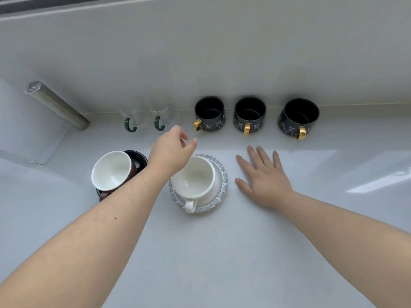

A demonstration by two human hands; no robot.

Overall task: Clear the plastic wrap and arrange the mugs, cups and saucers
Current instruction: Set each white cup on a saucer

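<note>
Bright, soft daylight; right-side glare; wide-angle edge bending.

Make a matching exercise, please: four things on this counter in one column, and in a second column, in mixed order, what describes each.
Things
1. white cup
2. brown cup
3. black mugs
4. glass cups

Descriptions
A. green handles, by the back wall
B. tilted, on a dark saucer
C. upright, on a blue-grey saucer
D. gold handles, cat drawings

Pairs: 1-C, 2-B, 3-D, 4-A
</note>
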